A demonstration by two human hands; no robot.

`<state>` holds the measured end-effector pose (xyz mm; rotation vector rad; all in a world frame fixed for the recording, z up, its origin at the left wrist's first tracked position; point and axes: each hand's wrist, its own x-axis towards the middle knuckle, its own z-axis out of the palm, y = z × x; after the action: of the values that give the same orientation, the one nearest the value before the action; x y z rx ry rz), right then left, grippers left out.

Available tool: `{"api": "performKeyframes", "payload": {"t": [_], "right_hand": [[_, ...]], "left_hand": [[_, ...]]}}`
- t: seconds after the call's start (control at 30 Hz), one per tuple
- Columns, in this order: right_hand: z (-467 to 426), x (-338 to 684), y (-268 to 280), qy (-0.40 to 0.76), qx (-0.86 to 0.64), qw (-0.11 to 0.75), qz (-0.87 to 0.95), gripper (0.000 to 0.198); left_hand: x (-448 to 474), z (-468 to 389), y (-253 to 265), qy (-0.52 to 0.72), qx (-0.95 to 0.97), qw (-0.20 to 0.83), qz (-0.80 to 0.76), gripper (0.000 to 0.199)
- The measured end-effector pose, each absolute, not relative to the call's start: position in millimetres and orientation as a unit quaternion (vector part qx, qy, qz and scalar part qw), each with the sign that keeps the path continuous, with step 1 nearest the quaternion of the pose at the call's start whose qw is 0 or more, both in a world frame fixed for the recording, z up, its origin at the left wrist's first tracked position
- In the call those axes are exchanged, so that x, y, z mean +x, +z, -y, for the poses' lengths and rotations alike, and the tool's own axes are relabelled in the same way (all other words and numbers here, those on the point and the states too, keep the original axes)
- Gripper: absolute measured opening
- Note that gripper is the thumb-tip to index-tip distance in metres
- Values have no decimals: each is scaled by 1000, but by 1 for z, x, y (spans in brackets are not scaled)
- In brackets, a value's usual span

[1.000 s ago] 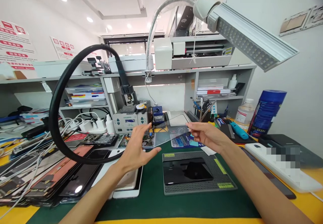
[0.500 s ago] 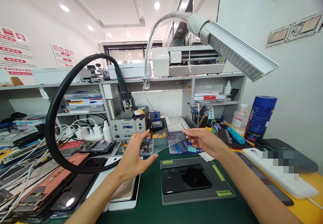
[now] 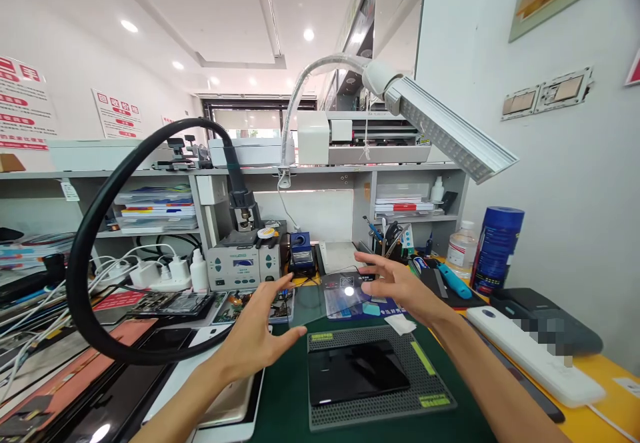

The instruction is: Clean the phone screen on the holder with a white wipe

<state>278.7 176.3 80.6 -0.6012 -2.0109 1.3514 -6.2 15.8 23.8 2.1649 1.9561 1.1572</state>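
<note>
A thin clear sheet (image 3: pixel 315 301) spans the space between my hands above the bench, with a bright reflection near its right part. My left hand (image 3: pixel 257 330) curves around its left end, thumb and fingers spread across the sheet's width at the edges. At the right end, my right hand (image 3: pixel 400 288) has thumb and fingers parted at the sheet's edge. Below lies a black, glossy-screened device (image 3: pixel 357 371) on a grey perforated pad (image 3: pixel 385 415). A small white cloth or paper (image 3: pixel 400 324) rests at the pad's far right corner.
Stacked phones and screens (image 3: pixel 125 370) crowd the left. A black hose (image 3: pixel 80 263) loops up from a rework station (image 3: pixel 243 263). A lamp (image 3: pixel 450 126) hangs overhead. On the right stand a blue can (image 3: pixel 500 250), a clear bottle (image 3: pixel 463 250) and a white power strip (image 3: pixel 535 356).
My view has tilted up and shifted right. My right fingers have gone from a pinch at the sheet's corner to a wider spread. The left hand keeps its shape.
</note>
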Motion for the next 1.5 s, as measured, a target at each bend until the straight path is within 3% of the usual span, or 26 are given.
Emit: {"api": "performKeyframes", "payload": {"t": [0.17,0.6,1.2,1.5], "right_hand": [[-177,294,85,403,-190,223,867,97],[-179,305,93,316,-215,97,919,87],[-168,311,59,341,-222,166,898,60],[-168,318,69,342,-227,169,896,58]], "left_hand": [[-3,-13,28,362,698,25,-618,77],[3,-13,25,360,711,70,-600,79],[3,-13,18,328,713,92,-613,81],[2,-12,16,316,708,117,-621,78]]}}
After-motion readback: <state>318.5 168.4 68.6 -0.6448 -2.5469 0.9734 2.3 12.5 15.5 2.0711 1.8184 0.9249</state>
